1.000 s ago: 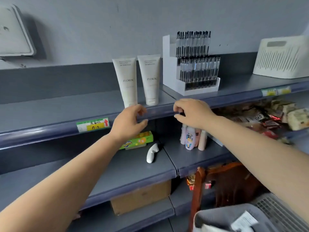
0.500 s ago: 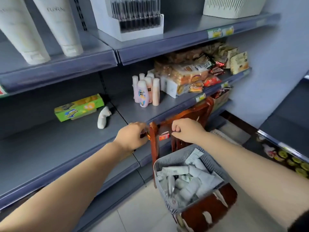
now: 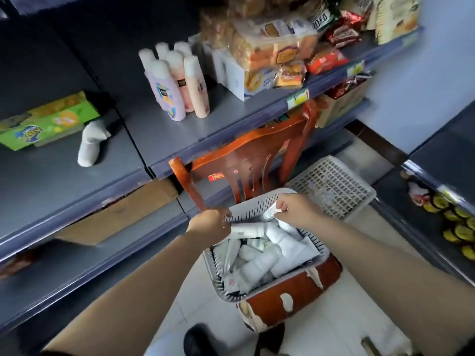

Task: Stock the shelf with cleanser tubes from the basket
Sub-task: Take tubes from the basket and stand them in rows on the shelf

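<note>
Both hands reach into the gray slatted basket, which sits on the seat of a worn red wooden chair beside the shelf. The left hand has its fingers curled around the end of a white cleanser tube lying across the pile. The right hand pinches another tube's crimped end between curled fingers. More white tubes fill the basket below.

Bare forearms, no sleeves visible
</note>
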Tool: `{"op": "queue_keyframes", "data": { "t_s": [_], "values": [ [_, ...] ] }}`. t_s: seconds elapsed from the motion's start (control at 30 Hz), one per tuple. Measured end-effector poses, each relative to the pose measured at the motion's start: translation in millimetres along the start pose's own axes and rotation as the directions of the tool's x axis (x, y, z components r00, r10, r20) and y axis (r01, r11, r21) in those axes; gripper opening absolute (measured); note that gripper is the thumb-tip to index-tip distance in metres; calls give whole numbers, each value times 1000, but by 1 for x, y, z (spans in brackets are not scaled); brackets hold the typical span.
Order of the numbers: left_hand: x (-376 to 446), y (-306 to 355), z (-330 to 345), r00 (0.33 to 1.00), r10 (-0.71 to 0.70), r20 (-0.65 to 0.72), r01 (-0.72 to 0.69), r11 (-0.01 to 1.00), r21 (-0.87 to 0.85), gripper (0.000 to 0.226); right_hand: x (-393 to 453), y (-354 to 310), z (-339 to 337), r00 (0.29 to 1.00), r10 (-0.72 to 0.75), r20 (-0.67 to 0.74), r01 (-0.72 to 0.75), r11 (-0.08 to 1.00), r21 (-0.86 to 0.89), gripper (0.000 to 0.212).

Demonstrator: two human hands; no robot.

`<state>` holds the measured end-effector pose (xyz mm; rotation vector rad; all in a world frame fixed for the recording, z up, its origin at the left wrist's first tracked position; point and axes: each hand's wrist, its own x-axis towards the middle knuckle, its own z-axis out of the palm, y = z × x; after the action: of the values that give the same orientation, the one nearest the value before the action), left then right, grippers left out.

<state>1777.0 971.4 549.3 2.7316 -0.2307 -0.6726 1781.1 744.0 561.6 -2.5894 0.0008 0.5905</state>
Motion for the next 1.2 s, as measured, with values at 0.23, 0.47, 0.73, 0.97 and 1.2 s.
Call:
{"op": "queue_keyframes", "data": {
  "t_s": [0.23,0.47,0.73,0.97,1.2],
  "values": [
    [44,-4,73,990,-92,110,91,996,14,36,35,74,58,975,135,176,-124,990,-72,36],
    [86,-34,131,950,-236,204,245,969,-19,46,48,126,124,946,254,200,-242,967,-83,41],
    [110,-66,178,856,-462,231,505,841,-192,67,63,153,169,922,374,97,-364,925,-107,49],
    [116,-84,196,866,-460,197,500,782,-371,52,72,161,186,832,538,138,-533,843,-71,44],
    [121,-82,193,908,-405,104,411,816,-406,18,72,149,184,827,563,8,-545,798,256,24]
  ]
}}
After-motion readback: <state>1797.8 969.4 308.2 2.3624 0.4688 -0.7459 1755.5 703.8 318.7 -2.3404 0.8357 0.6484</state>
